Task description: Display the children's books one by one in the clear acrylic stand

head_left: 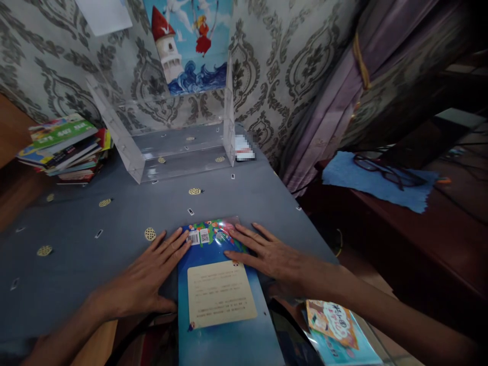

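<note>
While two hands press flat, one blue book (221,290) lies near centre on the grey table (64,274).
Left hand (152,277) open, fingertips on its left edge; right hand (267,254) open on its right. One clear stand (171,147) far; one book stack (64,147) far left.

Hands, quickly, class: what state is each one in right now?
Left hand: open, flat, fingertips touching the blue book at its left edge.
Right hand: open, flat, resting on its right edge.
</note>
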`<action>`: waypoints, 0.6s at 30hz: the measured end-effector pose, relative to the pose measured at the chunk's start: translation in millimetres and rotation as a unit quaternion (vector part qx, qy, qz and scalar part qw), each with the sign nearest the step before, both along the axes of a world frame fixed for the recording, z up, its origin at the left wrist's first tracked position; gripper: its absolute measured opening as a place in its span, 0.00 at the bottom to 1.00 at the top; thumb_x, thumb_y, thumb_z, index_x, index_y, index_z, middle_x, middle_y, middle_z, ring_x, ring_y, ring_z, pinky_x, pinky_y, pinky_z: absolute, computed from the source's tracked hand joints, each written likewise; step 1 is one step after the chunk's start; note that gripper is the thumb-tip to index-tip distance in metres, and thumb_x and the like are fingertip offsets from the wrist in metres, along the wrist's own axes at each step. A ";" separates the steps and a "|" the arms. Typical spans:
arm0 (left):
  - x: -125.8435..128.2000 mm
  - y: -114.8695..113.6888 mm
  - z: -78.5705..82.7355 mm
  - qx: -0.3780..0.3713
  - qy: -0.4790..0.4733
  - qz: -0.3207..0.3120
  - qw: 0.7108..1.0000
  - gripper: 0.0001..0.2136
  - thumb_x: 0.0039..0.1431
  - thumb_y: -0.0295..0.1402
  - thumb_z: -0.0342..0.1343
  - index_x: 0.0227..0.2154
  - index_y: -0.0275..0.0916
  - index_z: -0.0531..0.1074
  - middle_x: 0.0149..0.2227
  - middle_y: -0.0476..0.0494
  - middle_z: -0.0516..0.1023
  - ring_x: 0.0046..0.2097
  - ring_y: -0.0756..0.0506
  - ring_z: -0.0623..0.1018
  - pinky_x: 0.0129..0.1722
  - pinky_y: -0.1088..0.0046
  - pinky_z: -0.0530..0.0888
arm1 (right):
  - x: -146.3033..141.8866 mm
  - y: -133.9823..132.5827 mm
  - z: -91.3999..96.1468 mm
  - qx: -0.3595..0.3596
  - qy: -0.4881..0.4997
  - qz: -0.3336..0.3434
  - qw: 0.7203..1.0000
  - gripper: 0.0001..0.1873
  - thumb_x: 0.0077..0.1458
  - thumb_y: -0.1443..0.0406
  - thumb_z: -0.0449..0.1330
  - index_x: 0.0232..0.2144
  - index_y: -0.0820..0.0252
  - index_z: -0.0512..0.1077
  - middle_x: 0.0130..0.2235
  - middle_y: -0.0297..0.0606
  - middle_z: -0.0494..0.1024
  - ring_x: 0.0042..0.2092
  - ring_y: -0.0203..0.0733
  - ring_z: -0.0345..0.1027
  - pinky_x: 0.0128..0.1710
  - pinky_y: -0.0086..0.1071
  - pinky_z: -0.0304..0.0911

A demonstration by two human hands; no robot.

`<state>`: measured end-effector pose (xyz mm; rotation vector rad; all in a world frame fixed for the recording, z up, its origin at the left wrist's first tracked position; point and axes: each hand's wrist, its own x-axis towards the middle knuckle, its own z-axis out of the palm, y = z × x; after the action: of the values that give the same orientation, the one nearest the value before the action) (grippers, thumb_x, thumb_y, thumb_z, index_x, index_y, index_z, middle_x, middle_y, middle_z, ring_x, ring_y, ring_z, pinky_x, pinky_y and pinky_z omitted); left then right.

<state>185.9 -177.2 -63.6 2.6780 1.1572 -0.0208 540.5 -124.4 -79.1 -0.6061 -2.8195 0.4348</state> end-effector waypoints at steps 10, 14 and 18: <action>-3.5 6.1 -0.6 -0.034 -0.095 0.032 0.994 0.36 0.65 0.46 0.54 0.71 0.52 0.43 0.72 0.42 0.50 0.71 0.36 0.55 0.68 0.48 0.55 | -0.2 17.5 -5.5 -0.064 0.050 0.016 0.997 0.30 0.66 0.59 0.57 0.67 0.48 0.57 0.72 0.43 0.50 0.72 0.50 0.41 0.67 0.51 0.50; -2.4 29.2 1.9 -0.108 -0.296 0.148 0.937 0.22 0.65 0.45 0.52 0.60 0.51 0.70 0.60 0.43 0.74 0.61 0.36 0.73 0.60 0.54 0.69 | -16.3 38.3 8.7 -0.178 0.195 -0.019 0.964 0.22 0.69 0.55 0.50 0.60 0.53 0.68 0.59 0.44 0.72 0.60 0.47 0.66 0.59 0.43 0.63; 21.4 53.9 -3.4 -0.135 -0.458 0.349 0.807 0.22 0.60 0.54 0.54 0.31 0.39 0.80 0.30 0.41 0.82 0.37 0.39 0.82 0.41 0.66 0.79 | -46.8 57.5 13.3 -0.268 0.315 -0.142 0.899 0.25 0.67 0.48 0.48 0.41 0.60 0.76 0.39 0.42 0.79 0.39 0.44 0.73 0.41 0.36 0.71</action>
<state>207.4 -123.2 -67.0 1.4861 1.4798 1.0074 493.7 -66.9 -65.8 -0.7845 -1.9500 1.1295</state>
